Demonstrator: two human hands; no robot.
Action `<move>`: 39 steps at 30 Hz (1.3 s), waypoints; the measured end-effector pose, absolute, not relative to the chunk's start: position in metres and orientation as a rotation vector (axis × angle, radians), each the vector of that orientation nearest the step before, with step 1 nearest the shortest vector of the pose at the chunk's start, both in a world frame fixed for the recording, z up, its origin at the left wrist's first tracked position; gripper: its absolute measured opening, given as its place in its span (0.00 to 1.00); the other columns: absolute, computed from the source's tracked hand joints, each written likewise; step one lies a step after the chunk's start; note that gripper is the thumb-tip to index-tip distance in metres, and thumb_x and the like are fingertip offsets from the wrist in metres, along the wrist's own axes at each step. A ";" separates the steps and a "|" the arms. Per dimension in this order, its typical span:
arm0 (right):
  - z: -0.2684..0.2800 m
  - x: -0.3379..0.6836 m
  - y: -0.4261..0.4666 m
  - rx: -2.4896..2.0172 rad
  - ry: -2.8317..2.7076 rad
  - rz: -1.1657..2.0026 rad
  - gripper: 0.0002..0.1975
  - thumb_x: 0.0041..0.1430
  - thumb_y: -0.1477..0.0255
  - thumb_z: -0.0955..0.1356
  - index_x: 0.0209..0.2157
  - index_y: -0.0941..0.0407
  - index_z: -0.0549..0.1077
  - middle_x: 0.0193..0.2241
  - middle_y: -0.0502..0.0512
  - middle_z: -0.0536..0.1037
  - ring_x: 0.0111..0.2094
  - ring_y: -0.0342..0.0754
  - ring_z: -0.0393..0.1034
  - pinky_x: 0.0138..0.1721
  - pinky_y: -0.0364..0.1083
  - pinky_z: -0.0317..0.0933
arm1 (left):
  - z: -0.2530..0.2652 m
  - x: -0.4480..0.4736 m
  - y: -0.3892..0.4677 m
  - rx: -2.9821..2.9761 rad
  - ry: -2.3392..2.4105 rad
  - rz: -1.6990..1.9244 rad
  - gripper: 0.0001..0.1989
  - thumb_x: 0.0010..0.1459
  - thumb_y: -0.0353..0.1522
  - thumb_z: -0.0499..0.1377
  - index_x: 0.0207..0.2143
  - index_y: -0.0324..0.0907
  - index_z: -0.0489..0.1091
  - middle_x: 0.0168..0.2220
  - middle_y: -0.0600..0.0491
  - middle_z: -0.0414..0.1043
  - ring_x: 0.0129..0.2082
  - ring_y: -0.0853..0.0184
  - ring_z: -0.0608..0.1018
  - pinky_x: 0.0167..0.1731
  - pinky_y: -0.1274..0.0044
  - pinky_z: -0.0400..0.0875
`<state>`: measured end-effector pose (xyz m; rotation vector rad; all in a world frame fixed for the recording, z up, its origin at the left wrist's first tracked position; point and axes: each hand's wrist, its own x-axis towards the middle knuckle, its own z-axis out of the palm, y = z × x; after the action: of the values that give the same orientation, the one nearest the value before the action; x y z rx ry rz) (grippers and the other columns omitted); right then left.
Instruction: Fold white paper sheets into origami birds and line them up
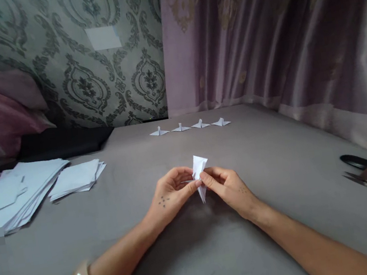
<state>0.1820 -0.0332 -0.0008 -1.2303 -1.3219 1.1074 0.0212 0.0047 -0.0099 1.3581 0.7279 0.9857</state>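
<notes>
Between my two hands is a small piece of folded white paper (199, 164), held upright above the grey surface. My left hand (173, 190) pinches its left side, thumb in front and fingers curled behind. From the other side my right hand (225, 185) grips it, with the thumb pressed near the tip of my left thumb. The paper narrows to points at the bottom and is wider at the top. Part of its middle is hidden by my thumbs.
Several folded paper cranes (180, 127) stand in a row at the back. Large white sheets (34, 184) and a smaller paper stack (76, 178) lie at left, by a black folded item (66, 142). Scissors-like tools (366, 173) lie at right, near the curtain (259, 42).
</notes>
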 end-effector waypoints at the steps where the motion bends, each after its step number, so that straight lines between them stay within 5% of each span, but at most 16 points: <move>1: 0.000 0.182 -0.034 -1.234 -1.328 1.101 0.16 0.55 0.59 0.67 0.39 0.56 0.77 0.36 0.57 0.79 0.38 0.50 0.72 0.42 0.48 0.64 | -0.007 0.021 0.004 1.343 0.746 0.972 0.14 0.48 0.35 0.66 0.36 0.39 0.70 0.38 0.49 0.76 0.41 0.63 0.77 0.46 0.70 0.69; 9: 0.002 0.182 -0.033 -1.263 -1.332 1.032 0.14 0.55 0.63 0.68 0.38 0.56 0.78 0.33 0.56 0.80 0.37 0.50 0.73 0.41 0.48 0.65 | 0.005 0.019 0.000 1.272 0.859 0.921 0.12 0.49 0.36 0.65 0.34 0.39 0.71 0.34 0.50 0.77 0.36 0.64 0.77 0.40 0.73 0.69; 16: -0.002 0.179 -0.035 -1.258 -1.404 0.982 0.11 0.55 0.66 0.67 0.35 0.56 0.78 0.31 0.55 0.79 0.35 0.49 0.73 0.39 0.47 0.65 | 0.004 0.020 -0.002 1.211 0.725 0.812 0.16 0.52 0.38 0.63 0.41 0.40 0.68 0.38 0.48 0.76 0.39 0.63 0.77 0.42 0.72 0.68; 26: -0.001 0.189 -0.028 -1.336 -1.217 1.090 0.10 0.53 0.65 0.67 0.28 0.57 0.73 0.24 0.51 0.74 0.25 0.43 0.67 0.29 0.43 0.62 | -0.012 0.013 0.013 1.042 0.908 0.939 0.14 0.52 0.39 0.61 0.37 0.38 0.71 0.31 0.50 0.76 0.25 0.68 0.75 0.27 0.78 0.67; 35: -0.021 0.197 -0.016 -1.457 -1.187 1.127 0.10 0.53 0.66 0.67 0.32 0.58 0.69 0.21 0.49 0.73 0.21 0.41 0.65 0.24 0.41 0.60 | -0.015 0.012 0.020 1.015 1.121 0.954 0.17 0.48 0.33 0.64 0.41 0.37 0.67 0.28 0.51 0.76 0.26 0.66 0.77 0.25 0.78 0.70; 39: -0.022 0.198 -0.018 -1.499 -1.314 1.001 0.13 0.54 0.68 0.66 0.42 0.57 0.66 0.21 0.47 0.74 0.22 0.41 0.66 0.27 0.42 0.61 | -0.016 0.010 0.020 1.130 1.207 0.944 0.19 0.49 0.35 0.62 0.43 0.38 0.65 0.29 0.51 0.75 0.26 0.67 0.77 0.24 0.79 0.69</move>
<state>0.1977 -0.0185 -0.0223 -1.4986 -1.3140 1.0010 0.0101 0.0203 -0.0161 1.1304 1.2073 0.9445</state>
